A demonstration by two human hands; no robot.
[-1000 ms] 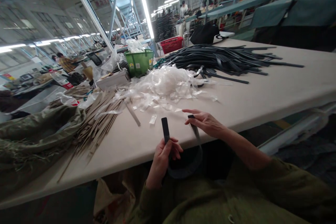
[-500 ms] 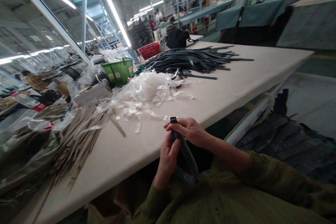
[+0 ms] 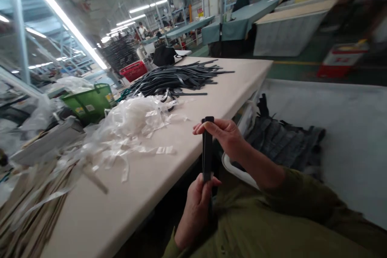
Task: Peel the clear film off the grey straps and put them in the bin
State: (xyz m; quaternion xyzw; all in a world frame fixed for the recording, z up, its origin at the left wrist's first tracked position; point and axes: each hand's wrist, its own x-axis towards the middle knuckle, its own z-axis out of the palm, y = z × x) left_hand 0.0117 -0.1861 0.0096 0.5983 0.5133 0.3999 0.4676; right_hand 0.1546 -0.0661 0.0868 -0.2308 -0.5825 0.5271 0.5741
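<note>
Both hands are now gripping one black strap (image 3: 207, 149), holding it straight up by the edge of the bench (image 3: 229, 88). The right hand (image 3: 225, 135) is pinching the top and the left hand (image 3: 198, 201) the bottom. A moment ago the strap was hanging in a loop; now it is folded flat.

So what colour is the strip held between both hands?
Black, plain strip, clearest in the head view.

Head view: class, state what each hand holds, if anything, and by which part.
Both hands hold one black strap, upright. The right hand pinches its top end; the left hand grips its lower part.
</note>
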